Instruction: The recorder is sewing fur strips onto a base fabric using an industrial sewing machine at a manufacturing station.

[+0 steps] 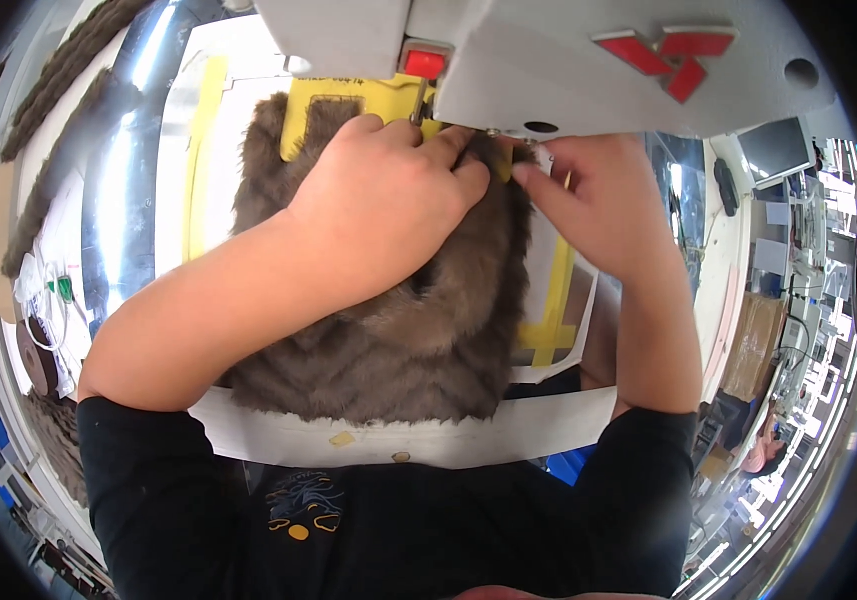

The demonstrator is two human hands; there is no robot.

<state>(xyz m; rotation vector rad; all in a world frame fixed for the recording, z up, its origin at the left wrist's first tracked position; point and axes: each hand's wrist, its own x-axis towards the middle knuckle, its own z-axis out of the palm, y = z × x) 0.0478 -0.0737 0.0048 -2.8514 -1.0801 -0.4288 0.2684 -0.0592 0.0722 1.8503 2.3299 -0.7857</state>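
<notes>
A piece of brown fur fabric [429, 320] lies under the white head of a sewing machine [549, 60], with a yellow plate [374, 95] showing at its far edge. My left hand [379, 195] rests on the fur beside the needle area, its fingers curled and its thumb drawn in, gripping the pile. At the right edge of the fur, my right hand [599, 195] is closed, thumb and forefinger pinching the fabric's far right corner. The machine head hides some of my right fingertips. The needle itself cannot be made out.
White sheeting with yellow tape strips [554, 330] lies under the fur. Brown fur strips [64, 170] hang at the far left, near a white cable [39, 300]. To the right stand a dark screen [777, 150] and a cardboard box [754, 345]. Someone else [767, 450] is farther off.
</notes>
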